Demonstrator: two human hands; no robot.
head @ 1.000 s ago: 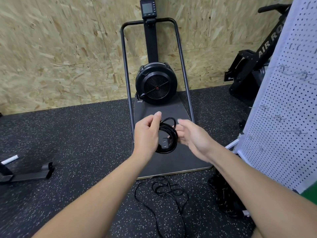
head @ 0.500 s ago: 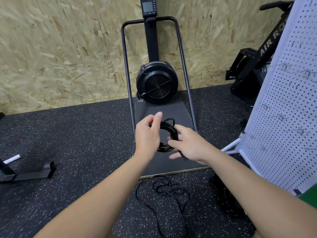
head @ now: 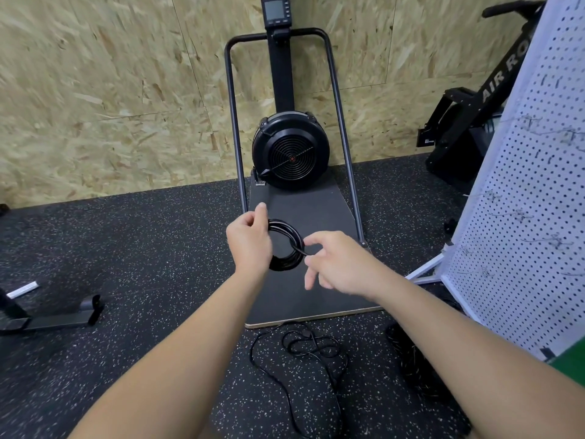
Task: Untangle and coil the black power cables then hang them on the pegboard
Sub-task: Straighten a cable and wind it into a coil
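On the floor [head: 126, 248] beside the pegboard [head: 522, 217], a loose cable [head: 300, 359] lies; left hand [head: 250, 242] grips the coil [head: 286, 245], right hand [head: 335, 264] pinches its strand.

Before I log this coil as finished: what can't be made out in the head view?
- Coiled cable: its left side sits behind the left hand, and no plug shows.
- Right hand: motion blur hides the fingertip hold.
- Loose cable: runs off the bottom edge.
- Pegboard: hooks too faint.

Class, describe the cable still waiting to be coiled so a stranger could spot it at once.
Find the fan machine's dark platform in the middle of the floor. Just in front of its near edge, on the speckled matting, lies the loose black cable. Unlike the neat coil held in the hands, it sprawls in tangled loops.
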